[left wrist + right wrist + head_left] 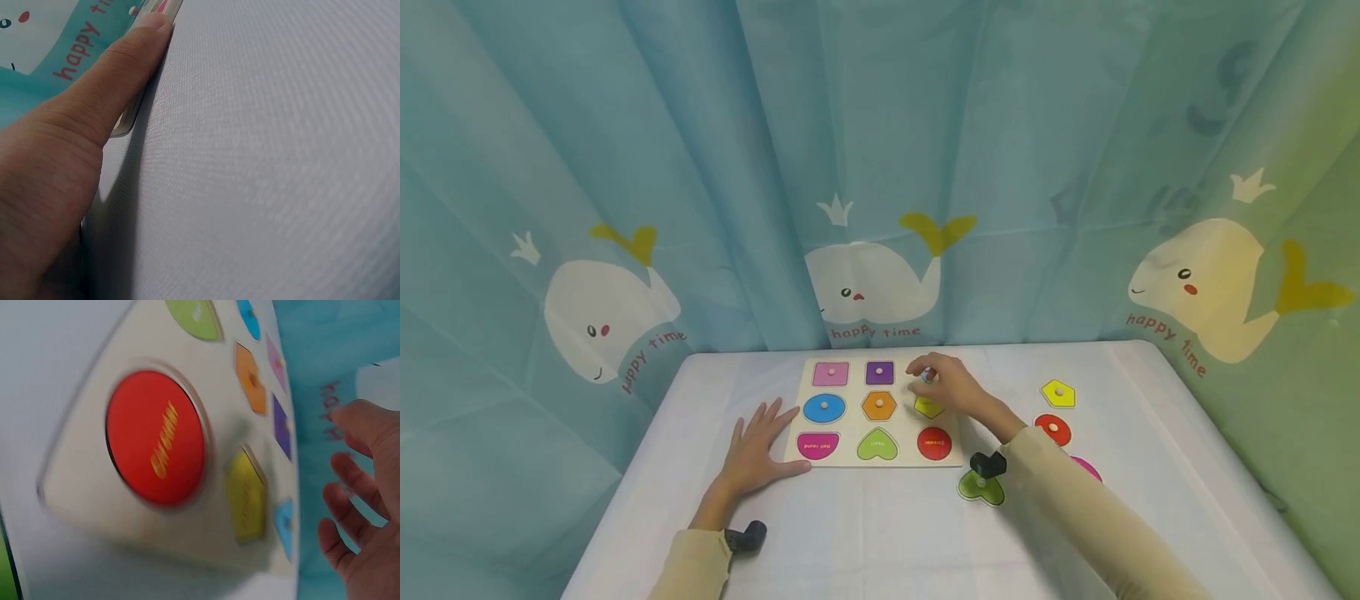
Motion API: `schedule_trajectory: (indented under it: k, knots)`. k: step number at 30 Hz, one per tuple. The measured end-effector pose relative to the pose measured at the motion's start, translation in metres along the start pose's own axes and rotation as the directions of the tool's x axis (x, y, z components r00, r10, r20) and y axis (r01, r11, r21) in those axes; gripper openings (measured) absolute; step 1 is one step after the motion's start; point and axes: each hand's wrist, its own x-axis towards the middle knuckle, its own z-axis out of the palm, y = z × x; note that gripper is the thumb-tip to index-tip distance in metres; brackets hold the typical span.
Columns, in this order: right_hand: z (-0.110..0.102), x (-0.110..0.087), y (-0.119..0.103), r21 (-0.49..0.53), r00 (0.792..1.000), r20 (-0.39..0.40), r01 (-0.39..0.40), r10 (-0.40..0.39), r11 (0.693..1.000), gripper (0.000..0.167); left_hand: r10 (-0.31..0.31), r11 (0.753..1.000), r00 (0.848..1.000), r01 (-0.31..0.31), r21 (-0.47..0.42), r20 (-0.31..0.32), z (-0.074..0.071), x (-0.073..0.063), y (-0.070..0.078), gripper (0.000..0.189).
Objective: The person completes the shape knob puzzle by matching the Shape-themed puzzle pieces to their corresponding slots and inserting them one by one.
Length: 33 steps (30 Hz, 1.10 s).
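Note:
A white shape puzzle board (906, 458) lies on the table. My left hand (756, 454) is spread at its left edge, with the thumb (134, 53) against the near edge. Above the board's far right corner is my right hand (958, 387), fingers loosely curved and nothing between them. Close under it, a light blue knobbed piece (284, 528) sits in its recess, partly hidden in the head view. Knobbed pink (831, 374), purple (880, 372), blue oval (824, 407) and orange hexagon (878, 405) pieces also sit in the board. The red (156, 437), yellow (245, 497), green and magenta recesses show printed words.
Right of the board lie a loose yellow pentagon (1058, 394), a red round piece (1053, 429) and a magenta piece (1087, 468) partly behind the right sleeve. A green heart (981, 492) lies off the near right corner. A whale-print curtain (880, 167) hangs behind the table.

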Motion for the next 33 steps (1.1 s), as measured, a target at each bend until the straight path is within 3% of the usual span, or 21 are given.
schedule_trajectory:
  k: [5, 13, 20, 27, 33]
  knots:
    - [-0.028, -0.009, 0.006, -0.038, 1.0, -0.005, 0.022, -0.023, 0.999, 0.031, 0.018, 1.0, 1.0, -0.018, -0.001, -0.019, 0.002, 0.001, -0.001, 0.1]
    - [-0.054, -0.026, 0.019, -0.081, 0.995, -0.054, 0.075, -0.08, 0.994, 0.03, -0.012, 1.0, 1.0, 0.012, 0.001, 0.011, 0.001, 0.0, -0.001, 0.102]
    - [-0.077, -0.045, 0.034, -0.065, 0.99, -0.14, 0.003, -0.013, 0.998, 0.035, -0.012, 1.0, 1.0, 0.012, 0.002, 0.007, 0.0, 0.0, 0.0, 0.102]
    - [-0.1, -0.067, 0.056, -0.055, 0.974, -0.227, -0.013, 0.0, 0.998, 0.033, -0.002, 1.0, 1.0, 0.002, -0.004, 0.001, 0.001, 0.003, -0.001, 0.101]
    - [-0.111, -0.084, 0.071, -0.072, 0.965, -0.255, -0.08, 0.059, 0.994, 0.033, 0.005, 1.0, 1.0, -0.005, -0.005, -0.014, 0.001, 0.0, 0.001, 0.1]
